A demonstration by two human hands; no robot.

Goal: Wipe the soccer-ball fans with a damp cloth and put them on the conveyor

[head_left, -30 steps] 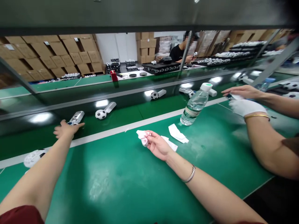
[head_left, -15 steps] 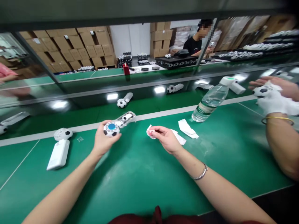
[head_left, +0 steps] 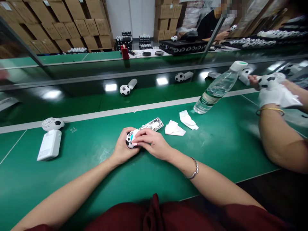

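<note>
My left hand [head_left: 122,148] is wrapped round the ball-shaped head of a soccer-ball device [head_left: 128,141], black and white with a slotted face. Its hinged body [head_left: 156,124] stretches away to the right, its inside showing. Pinched in the fingers of my right hand [head_left: 154,142], a small white tissue [head_left: 135,132] presses against the blue disc [head_left: 132,137] on the ball's face. My fingers partly hide the disc and the tissue. Just right of the device, crumpled white paper [head_left: 175,129] and a folded white piece [head_left: 188,120] lie on the green table.
At left rests another soccer-ball device [head_left: 49,144]. A water bottle [head_left: 218,89] leans at the right. Further right, a co-worker's gloved hand [head_left: 270,96] holds a similar device. More devices [head_left: 125,89] sit on the dark green strip beyond the pale line.
My hands have come together: the left brought the device rightward, and the right moved left, putting the tissue on the disc. The view has tilted down.
</note>
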